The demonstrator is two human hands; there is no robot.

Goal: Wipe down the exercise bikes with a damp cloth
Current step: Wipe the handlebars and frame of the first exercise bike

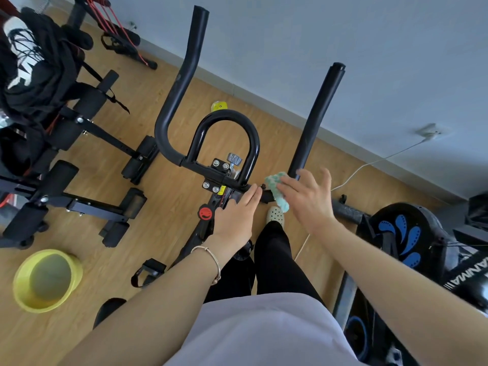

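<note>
A black exercise bike stands right in front of me, its handlebar [176,91] forming two long prongs and a small inner loop [224,120]. My right hand [306,199] holds a green-and-white cloth [277,190] pressed against the crossbar at the base of the right prong [317,120]. My left hand [237,215], with a bracelet on the wrist, rests flat on the crossbar beside the clamp bolts [216,175], fingers extended. A red knob [205,213] sits on the frame just left of that hand.
A yellow basin [46,280] sits on the wooden floor at lower left. Black workout benches with dark clothing draped over them [39,75] fill the left side. A second machine with blue markings [406,233] stands at right. A white cable [369,165] runs to a wall socket.
</note>
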